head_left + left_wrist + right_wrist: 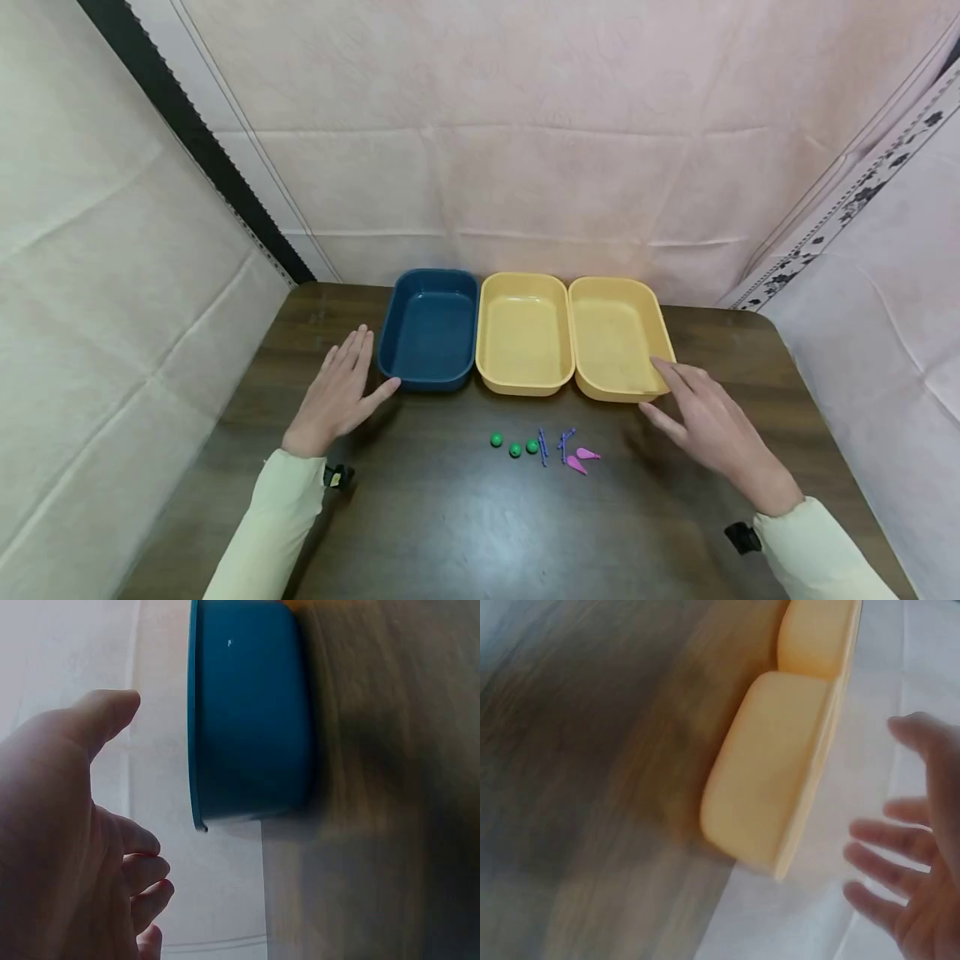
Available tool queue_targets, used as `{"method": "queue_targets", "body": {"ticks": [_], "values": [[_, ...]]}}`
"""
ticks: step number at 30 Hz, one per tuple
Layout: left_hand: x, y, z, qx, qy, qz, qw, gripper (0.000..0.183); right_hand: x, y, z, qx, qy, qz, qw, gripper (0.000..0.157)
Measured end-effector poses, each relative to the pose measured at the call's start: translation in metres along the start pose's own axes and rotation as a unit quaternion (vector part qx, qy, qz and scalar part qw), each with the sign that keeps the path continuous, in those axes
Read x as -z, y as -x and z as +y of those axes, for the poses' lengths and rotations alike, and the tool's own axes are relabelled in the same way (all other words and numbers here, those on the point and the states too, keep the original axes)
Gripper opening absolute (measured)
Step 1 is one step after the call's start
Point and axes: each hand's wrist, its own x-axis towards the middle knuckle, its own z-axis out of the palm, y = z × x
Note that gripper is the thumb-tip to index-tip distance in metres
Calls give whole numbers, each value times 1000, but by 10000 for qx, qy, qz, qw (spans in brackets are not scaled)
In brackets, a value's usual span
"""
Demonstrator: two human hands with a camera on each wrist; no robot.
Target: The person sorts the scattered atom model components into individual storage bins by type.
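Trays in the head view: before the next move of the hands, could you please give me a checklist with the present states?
1. Blue tray, middle yellow tray and right yellow tray opening upward: ok.
2. Left hand holding nothing: ok.
3. Right hand not touching the right yellow tray: cannot tell.
4. Three green balls outside trays: ok.
5. Pink pieces inside a tray: not ok.

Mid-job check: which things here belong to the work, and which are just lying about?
Likely part of the job:
blue tray, nearest the left hand;
middle yellow tray;
right yellow tray, nearest the right hand;
green balls;
purple pieces;
pink pieces.

Likely just surroundings:
table;
cloth backdrop;
black wristbands.
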Motion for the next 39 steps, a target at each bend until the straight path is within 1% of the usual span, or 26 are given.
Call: {"method": "queue_targets", "body": {"ticks": [1, 5, 9, 14, 17, 24, 29, 33, 39], "values": [[0, -2, 1, -15, 43, -12, 10000, 102, 1, -1, -3, 97, -34, 58, 9999, 70], [0, -9, 5, -87, 119, -38, 9999, 101, 3, -7, -14, 496, -146, 81, 9986, 55], [-1, -15, 8, -120, 135, -14, 9998, 100, 0, -10, -22, 1027, -235, 74, 9944, 44], [-1, -19, 11, -138, 130, -35, 9998, 99, -9, -12, -29, 1508, -375, -184, 9877, 35], [-4, -20, 12, -137, 69, -56, 9999, 100, -15, -12, -31, 1647, -489, -454, 9841, 31], [-11, -22, 11, -73, 2, -119, 9999, 101, -29, -13, -34, 1668, -891, -1210, 9745, 18], [-16, -22, 11, -73, 9, -123, 9999, 101, -38, -11, -34, 1528, -1052, -1651, 9687, 18], [-18, -23, 11, -71, -8, -87, 9999, 101, -46, -8, -33, 1443, -1145, -1758, 9670, 17], [-22, -24, 11, -71, -66, -79, 9999, 102, -58, -6, -31, 1426, -1232, -1717, 9670, 14]]}}
